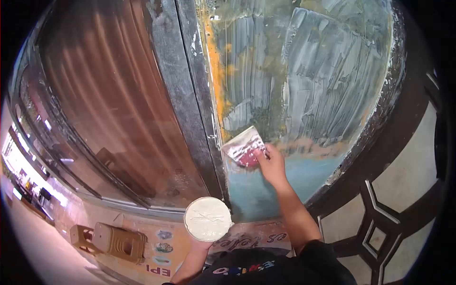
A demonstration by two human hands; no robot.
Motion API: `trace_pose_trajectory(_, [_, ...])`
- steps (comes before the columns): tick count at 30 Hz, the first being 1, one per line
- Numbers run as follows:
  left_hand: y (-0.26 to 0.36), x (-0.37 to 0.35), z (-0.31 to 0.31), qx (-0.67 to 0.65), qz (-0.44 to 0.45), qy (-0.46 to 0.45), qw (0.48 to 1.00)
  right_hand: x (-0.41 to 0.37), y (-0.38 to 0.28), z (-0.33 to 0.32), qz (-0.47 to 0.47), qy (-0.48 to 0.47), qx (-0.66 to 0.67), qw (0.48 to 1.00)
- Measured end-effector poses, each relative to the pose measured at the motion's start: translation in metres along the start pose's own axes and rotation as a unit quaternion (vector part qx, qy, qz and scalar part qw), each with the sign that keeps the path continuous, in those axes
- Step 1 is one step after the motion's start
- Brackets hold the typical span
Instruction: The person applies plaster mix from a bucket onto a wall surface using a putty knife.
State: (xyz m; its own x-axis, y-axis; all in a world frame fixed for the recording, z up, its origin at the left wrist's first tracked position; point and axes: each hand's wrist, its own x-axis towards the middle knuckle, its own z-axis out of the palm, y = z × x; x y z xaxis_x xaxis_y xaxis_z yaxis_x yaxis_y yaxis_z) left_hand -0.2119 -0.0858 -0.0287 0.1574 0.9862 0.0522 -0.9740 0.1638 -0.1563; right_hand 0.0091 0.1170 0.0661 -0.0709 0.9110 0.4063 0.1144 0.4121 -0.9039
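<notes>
My right hand (272,164) is closed on a putty scraper (248,148) with a wide metal blade and a reddish grip. The blade lies against the wall panel (256,76), near its left edge by the dark frame. Streaky grey-white putty covers the upper panel, and a smooth blue band (266,187) runs along its bottom. Low in front of me, my left hand (202,245) supports a round tub (207,219) of cream-white putty from beneath. Most of the left fingers are hidden under the tub.
A dark window frame (178,80) with brown curtains (104,104) behind glass stands left of the panel. Brown plastic stools (118,241) sit on the floor at lower left. A dark door with pale inset panels (403,156) is at right. Printed sheeting (164,254) covers the floor below.
</notes>
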Motion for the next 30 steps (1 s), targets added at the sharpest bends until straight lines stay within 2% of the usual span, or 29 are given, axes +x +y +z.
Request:
trace_pose_trajectory(1, [0.010,0.003,0.001,0.021,0.014,0.015,1.000,0.009,-0.001,0.010,-0.035,0.081,-0.044,0.995])
trace_pose_trajectory(2, [0.020,0.005,0.002,0.022,0.005,0.016,1.000,0.010,-0.003,0.011,-0.034,0.090,-0.048,0.994])
trace_pose_trajectory(4, [0.037,0.010,0.004,0.107,0.000,0.002,0.994,0.011,-0.012,0.007,-0.010,0.103,-0.243,0.965])
trace_pose_trajectory(5, [0.050,0.014,-0.009,0.185,0.034,0.021,0.982,0.008,-0.010,0.009,-0.031,0.129,-0.253,0.958])
trace_pose_trajectory(8, [0.075,0.018,-0.021,0.160,0.022,0.085,0.983,-0.007,0.010,0.003,0.030,0.141,-0.246,0.959])
trace_pose_trajectory(10, [0.087,0.022,-0.023,0.133,-0.013,0.082,0.988,-0.025,0.023,0.000,0.026,0.152,-0.261,0.953])
trace_pose_trajectory(12, [0.093,0.025,-0.019,0.184,-0.019,0.055,0.981,-0.043,0.051,-0.006,0.027,0.108,-0.069,0.991])
trace_pose_trajectory(13, [0.096,0.026,-0.014,0.169,-0.031,0.025,0.985,-0.052,0.046,-0.013,0.152,0.063,0.049,0.985])
trace_pose_trajectory(14, [0.098,0.030,-0.011,0.169,-0.035,0.020,0.985,-0.049,0.027,-0.010,0.148,0.067,0.048,0.986])
trace_pose_trajectory(16, [0.100,0.032,-0.008,0.092,-0.071,0.048,0.992,-0.041,-0.009,0.003,0.096,0.134,0.162,0.973])
trace_pose_trajectory(17, [0.099,0.031,-0.007,0.092,-0.076,0.049,0.992,-0.028,-0.019,0.009,0.035,0.145,0.170,0.974])
trace_pose_trajectory(20, [0.097,0.035,0.001,0.046,-0.105,0.046,0.992,0.005,-0.032,0.014,-0.006,0.115,0.158,0.981])
trace_pose_trajectory(21, [0.103,0.037,-0.009,0.064,-0.084,0.065,0.992,0.008,-0.026,0.019,0.028,0.130,0.165,0.977])
trace_pose_trajectory(22, [0.102,0.035,-0.006,0.065,-0.087,0.062,0.992,0.006,-0.007,0.020,0.024,0.132,0.165,0.977])
trace_pose_trajectory(24, [0.097,0.031,0.003,0.096,-0.082,0.028,0.992,-0.018,0.036,0.026,0.095,0.134,0.056,0.985])
trace_pose_trajectory(25, [0.101,0.026,-0.005,0.352,-0.038,-0.004,0.935,-0.040,0.048,0.035,0.108,0.148,0.090,0.979])
trace_pose_trajectory(26, [0.103,0.021,-0.010,0.352,-0.038,-0.009,0.935,-0.053,0.056,0.040,0.121,0.161,0.124,0.972])
trace_pose_trajectory(28, [0.103,0.017,-0.012,0.547,0.003,-0.024,0.837,-0.048,0.034,0.036,0.109,0.154,0.144,0.971])
trace_pose_trajectory(29, [0.106,0.014,-0.011,0.829,0.049,-0.062,0.553,-0.053,0.019,0.034,0.110,0.148,0.165,0.969])
trace_pose_trajectory(30, [0.103,0.013,-0.016,0.829,0.045,-0.057,0.555,-0.041,-0.008,0.033,0.074,0.160,0.173,0.969])
